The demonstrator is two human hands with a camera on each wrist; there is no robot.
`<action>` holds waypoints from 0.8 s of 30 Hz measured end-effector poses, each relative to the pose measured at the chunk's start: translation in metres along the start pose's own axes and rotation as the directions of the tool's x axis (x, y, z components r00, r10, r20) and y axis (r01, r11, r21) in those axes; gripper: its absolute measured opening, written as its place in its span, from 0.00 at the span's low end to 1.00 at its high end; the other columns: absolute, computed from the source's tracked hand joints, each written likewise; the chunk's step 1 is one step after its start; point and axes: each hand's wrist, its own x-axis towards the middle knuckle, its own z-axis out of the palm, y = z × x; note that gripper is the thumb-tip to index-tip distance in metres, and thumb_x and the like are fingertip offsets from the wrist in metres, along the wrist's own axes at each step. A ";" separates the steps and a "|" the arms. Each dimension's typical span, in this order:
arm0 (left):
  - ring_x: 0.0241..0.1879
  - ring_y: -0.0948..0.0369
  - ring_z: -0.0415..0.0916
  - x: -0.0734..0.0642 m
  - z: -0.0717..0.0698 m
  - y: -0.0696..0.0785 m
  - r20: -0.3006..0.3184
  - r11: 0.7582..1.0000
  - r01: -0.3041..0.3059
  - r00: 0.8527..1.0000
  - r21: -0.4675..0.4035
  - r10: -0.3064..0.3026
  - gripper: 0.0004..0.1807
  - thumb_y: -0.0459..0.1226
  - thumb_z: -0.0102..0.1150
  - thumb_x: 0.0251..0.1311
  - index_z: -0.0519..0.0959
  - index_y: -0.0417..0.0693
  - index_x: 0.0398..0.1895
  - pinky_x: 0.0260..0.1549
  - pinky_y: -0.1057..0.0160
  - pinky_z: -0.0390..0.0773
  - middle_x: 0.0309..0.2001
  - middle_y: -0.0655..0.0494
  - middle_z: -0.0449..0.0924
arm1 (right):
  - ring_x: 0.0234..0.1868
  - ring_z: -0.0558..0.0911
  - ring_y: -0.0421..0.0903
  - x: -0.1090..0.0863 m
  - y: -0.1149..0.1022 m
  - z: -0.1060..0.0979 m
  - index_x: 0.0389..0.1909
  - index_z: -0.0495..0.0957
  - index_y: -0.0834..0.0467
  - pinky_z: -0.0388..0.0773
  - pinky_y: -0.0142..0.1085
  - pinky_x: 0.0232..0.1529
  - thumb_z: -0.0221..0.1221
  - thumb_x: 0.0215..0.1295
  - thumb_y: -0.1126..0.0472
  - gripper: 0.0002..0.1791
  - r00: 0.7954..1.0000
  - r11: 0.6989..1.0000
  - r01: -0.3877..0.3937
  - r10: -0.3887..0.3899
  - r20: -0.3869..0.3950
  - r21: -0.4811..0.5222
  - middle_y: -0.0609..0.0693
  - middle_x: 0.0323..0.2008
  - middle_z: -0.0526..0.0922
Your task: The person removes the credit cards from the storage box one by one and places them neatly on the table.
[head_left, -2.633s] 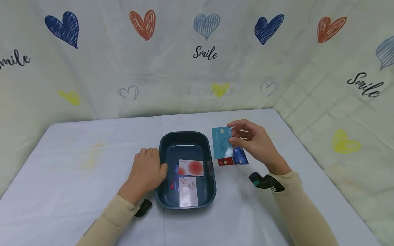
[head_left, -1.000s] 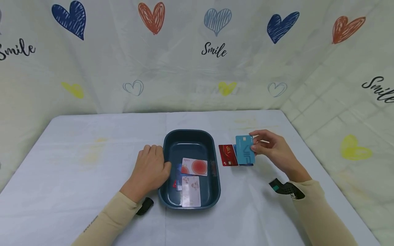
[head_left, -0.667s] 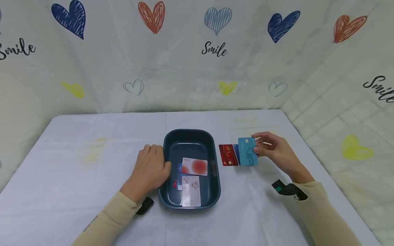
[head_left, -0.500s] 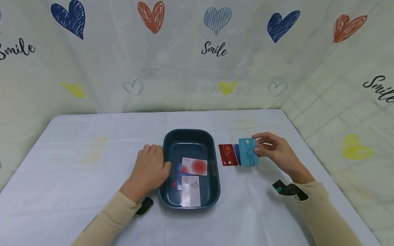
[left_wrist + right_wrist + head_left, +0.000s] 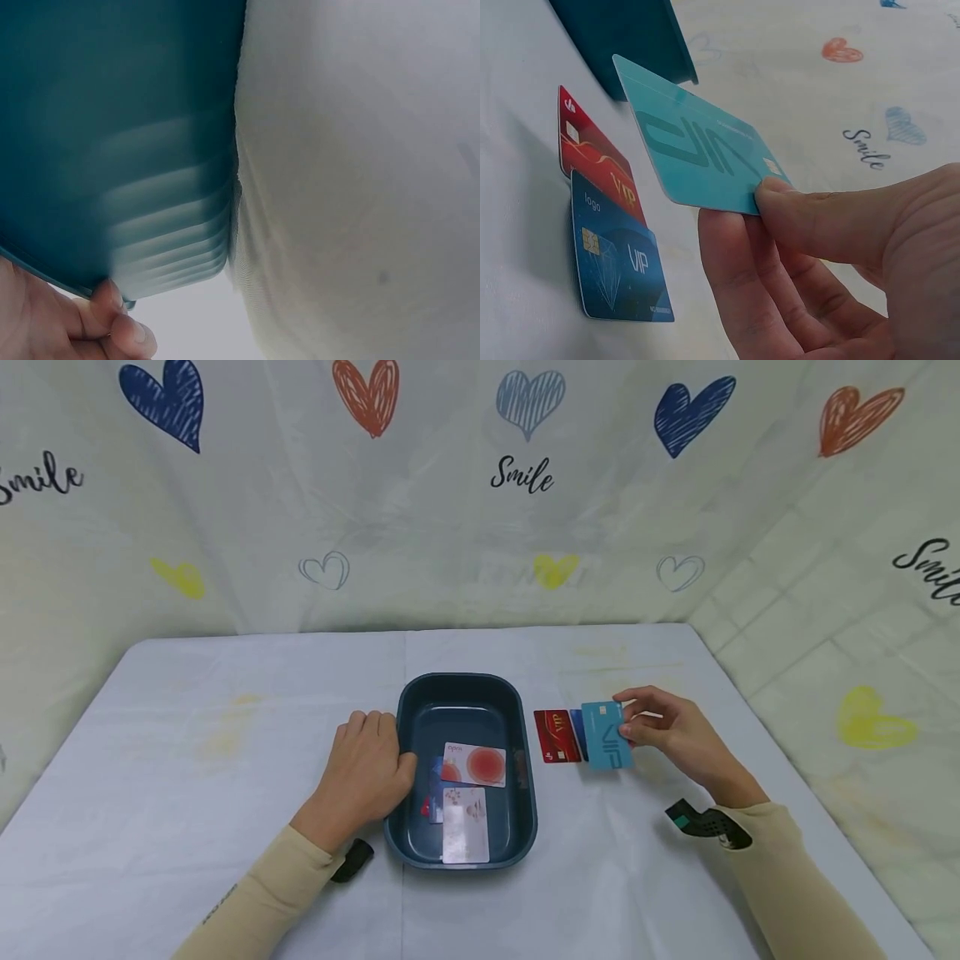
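Note:
Between thumb and fingers, my right hand point(image 5: 663, 722) pinches a teal VIP card point(image 5: 607, 735) by its right edge. In the right wrist view the teal card point(image 5: 697, 146) is raised off the table. Under it lies a dark blue VIP card point(image 5: 619, 251), mostly covered in the head view, beside a red VIP card point(image 5: 557, 736). My left hand point(image 5: 363, 772) grips the left rim of a dark blue-green plastic basin point(image 5: 465, 689). Inside the basin are a white card with red circles point(image 5: 476, 766), a pale card point(image 5: 465, 827) and a partly covered blue card point(image 5: 436, 806).
A white cloth covers the table point(image 5: 247, 777). Behind it hangs a pale curtain point(image 5: 420, 527) printed with hearts and "Smile". The red and blue cards lie just right of the basin's right wall.
The right hand has carried the teal card rightward and slightly nearer, off the red card and over the blue one. The left hand has kept its grip on the basin.

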 end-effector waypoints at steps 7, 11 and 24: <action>0.32 0.52 0.61 0.001 0.000 0.002 0.017 1.000 0.008 1.000 -0.004 -0.007 0.10 0.38 0.55 0.58 0.68 0.41 0.27 0.34 0.58 0.60 0.25 0.50 0.64 | 0.41 0.86 0.39 -0.002 0.004 -0.002 0.65 0.73 0.57 0.87 0.34 0.44 0.61 0.72 0.60 0.23 0.999 0.999 -0.039 0.039 0.033 -0.014 0.47 0.43 0.77; 0.33 0.52 0.61 0.001 0.000 0.002 0.028 1.000 0.022 0.999 -0.001 -0.022 0.10 0.38 0.55 0.58 0.69 0.40 0.28 0.34 0.58 0.60 0.26 0.49 0.65 | 0.41 0.86 0.39 -0.001 0.004 -0.002 0.65 0.73 0.56 0.87 0.34 0.44 0.62 0.72 0.59 0.23 0.997 0.999 -0.049 0.050 0.059 -0.015 0.50 0.44 0.77; 0.34 0.51 0.62 0.001 0.003 0.000 0.029 1.000 0.023 0.999 0.000 -0.023 0.10 0.38 0.55 0.58 0.69 0.40 0.30 0.35 0.57 0.61 0.27 0.49 0.66 | 0.41 0.87 0.40 0.003 0.011 -0.004 0.64 0.74 0.55 0.87 0.33 0.44 0.63 0.71 0.59 0.22 0.992 0.996 -0.093 0.094 0.088 -0.012 0.54 0.44 0.77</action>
